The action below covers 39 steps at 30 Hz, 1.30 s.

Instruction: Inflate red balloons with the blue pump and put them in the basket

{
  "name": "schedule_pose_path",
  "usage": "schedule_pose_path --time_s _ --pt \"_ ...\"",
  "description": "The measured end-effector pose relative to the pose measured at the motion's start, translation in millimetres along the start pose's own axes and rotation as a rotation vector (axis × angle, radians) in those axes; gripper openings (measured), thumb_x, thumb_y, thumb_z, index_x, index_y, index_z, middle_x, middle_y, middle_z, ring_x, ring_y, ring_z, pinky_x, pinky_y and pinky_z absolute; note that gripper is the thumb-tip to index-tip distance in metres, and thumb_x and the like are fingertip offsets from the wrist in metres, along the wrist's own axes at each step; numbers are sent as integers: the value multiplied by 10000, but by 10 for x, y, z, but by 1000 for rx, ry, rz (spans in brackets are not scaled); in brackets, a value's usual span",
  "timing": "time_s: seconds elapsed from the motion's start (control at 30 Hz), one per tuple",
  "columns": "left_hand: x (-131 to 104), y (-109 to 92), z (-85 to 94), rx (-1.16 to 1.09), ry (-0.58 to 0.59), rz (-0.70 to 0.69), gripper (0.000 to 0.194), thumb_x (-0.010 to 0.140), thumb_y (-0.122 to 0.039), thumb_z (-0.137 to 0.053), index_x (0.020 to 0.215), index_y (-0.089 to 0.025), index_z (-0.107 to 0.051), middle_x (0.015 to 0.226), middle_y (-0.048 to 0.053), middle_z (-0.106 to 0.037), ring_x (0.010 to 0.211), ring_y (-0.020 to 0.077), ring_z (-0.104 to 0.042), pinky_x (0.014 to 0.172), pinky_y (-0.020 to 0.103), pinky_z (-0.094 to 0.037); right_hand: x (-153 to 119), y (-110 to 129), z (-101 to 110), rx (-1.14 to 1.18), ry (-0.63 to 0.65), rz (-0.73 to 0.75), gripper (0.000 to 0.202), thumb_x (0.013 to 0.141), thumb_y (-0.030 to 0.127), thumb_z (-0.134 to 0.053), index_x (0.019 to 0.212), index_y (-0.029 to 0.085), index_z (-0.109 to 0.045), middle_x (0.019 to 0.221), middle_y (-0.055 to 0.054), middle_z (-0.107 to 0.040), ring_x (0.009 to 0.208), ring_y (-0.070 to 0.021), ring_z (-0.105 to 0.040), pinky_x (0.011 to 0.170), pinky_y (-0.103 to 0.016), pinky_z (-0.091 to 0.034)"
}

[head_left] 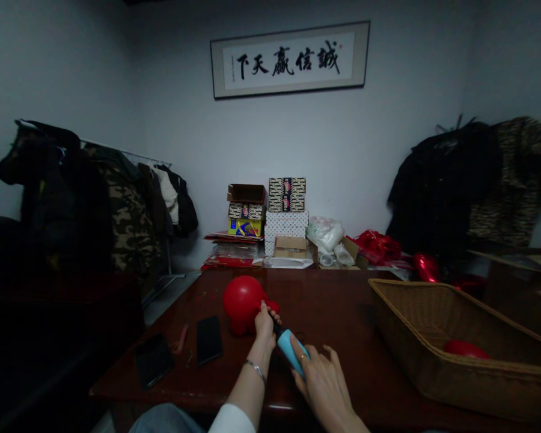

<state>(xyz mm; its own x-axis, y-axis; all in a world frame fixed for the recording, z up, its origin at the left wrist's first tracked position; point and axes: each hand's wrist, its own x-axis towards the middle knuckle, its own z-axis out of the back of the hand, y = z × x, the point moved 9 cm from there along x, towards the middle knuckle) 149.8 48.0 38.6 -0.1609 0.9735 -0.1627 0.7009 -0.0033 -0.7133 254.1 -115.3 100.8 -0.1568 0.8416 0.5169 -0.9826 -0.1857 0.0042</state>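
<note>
A round red balloon (244, 300) with small bulges at its lower and right sides is over the dark red table (342, 313). My left hand (265, 322) pinches the balloon at its right side, where the black tip of a light blue pump (291, 352) meets it. The exact place where tip and balloon join is hidden by my fingers. Around the blue body of the pump my right hand (322, 376) is closed, with some fingers lifted.
A wicker basket (433, 355) holding a red balloon (466, 349) stands at the right. Two dark phone-like items (210, 340) and a small red tool (181, 338) lie at left. Boxes (286, 231) and plastic bags (327, 234) are stacked behind.
</note>
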Motion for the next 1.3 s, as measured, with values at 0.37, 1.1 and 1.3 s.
schedule_pose_path --time_s 0.37,1.1,1.3 --pt "106 -161 27 -10 -35 -24 372 829 -498 -467 632 -191 -397 418 -67 -394 315 63 -359 340 182 -296 -335 -167 32 65 -46 57 637 771 215 -525 1361 303 -302 1011 -30 -622 783 -171 -608 899 -414 -268" --pt "-60 124 -60 9 29 34 400 762 -543 -537 622 -192 -406 430 -61 -413 339 69 -383 371 198 -329 -7 -67 52 19 33 -35 590 766 195 -532 1331 277 -381 893 -28 -622 726 -166 -609 883 -387 -283" --pt "-5 48 14 23 24 32 411 804 -530 -483 594 -193 -377 416 -60 -396 320 60 -356 349 189 -303 -22 9 26 9 36 -21 596 759 194 -541 1327 281 -381 950 -43 -630 726 -164 -608 889 -388 -282"
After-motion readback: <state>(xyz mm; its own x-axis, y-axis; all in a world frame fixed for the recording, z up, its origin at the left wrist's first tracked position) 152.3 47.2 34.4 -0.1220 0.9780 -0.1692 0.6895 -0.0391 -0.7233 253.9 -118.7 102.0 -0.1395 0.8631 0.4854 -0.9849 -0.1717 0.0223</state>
